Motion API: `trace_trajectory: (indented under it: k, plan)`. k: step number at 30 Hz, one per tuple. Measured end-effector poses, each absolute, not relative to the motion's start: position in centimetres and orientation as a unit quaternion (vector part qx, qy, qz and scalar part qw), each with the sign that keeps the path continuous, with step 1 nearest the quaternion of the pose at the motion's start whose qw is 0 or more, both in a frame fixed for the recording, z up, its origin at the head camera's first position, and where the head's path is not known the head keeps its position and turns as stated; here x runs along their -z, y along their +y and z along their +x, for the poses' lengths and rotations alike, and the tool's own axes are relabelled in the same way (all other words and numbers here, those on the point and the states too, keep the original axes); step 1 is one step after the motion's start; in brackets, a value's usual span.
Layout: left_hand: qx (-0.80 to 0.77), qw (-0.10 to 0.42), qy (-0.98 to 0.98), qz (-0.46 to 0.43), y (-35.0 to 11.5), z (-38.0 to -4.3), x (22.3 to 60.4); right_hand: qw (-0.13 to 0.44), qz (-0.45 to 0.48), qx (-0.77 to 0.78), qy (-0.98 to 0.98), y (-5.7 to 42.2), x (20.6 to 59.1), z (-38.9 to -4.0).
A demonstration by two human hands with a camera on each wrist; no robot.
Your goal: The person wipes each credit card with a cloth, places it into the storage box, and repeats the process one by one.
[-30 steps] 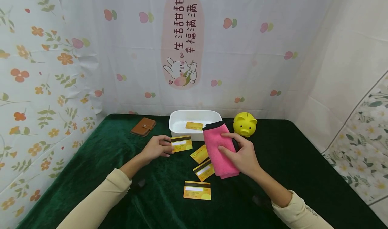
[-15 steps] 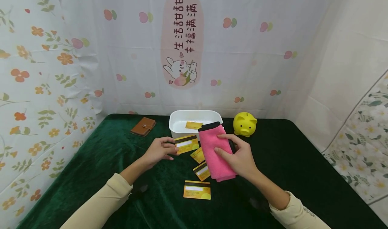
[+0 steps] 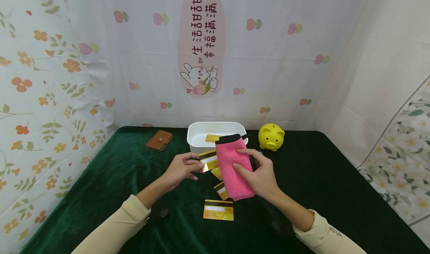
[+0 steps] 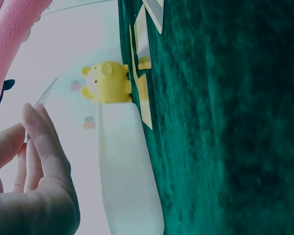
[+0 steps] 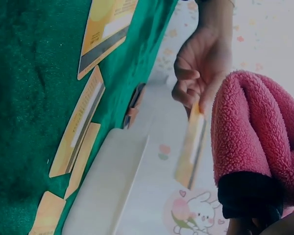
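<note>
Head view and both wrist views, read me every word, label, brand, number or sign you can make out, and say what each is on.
"生活甜甜": left column, running upward, on the pink oval of the white backdrop.
"幸福满满": right column, running upward, same oval.
Fine print on the yellow cards: too small or blurred to read.
Dark marking on the right sleeve: too small to read.

The left hand (image 3: 183,170) pinches a yellow card (image 3: 208,160) beside the pink cloth (image 3: 231,175) that the right hand (image 3: 262,173) grips. A white bin (image 3: 201,149) stands behind, near a piggy bank (image 3: 271,137).
</note>
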State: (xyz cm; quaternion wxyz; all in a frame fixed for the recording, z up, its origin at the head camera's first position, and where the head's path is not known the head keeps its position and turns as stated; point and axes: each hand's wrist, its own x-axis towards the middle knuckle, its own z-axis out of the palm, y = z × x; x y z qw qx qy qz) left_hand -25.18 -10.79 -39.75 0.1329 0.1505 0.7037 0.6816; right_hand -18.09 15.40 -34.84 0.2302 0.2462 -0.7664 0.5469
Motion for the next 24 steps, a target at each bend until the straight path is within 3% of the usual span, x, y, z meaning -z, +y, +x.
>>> trace_trajectory:
  k: [11,24]
  plan:
    - [-0.714,0.081,0.68,0.146,-9.4,-24.7,38.9,0.257,0.266,-0.555,-0.745,15.3,36.3,-20.1]
    - [-0.73,0.093,0.654,0.174,-9.0,-24.7,38.5,0.252,0.286,-0.556,-0.739,14.6,35.9,-21.2]
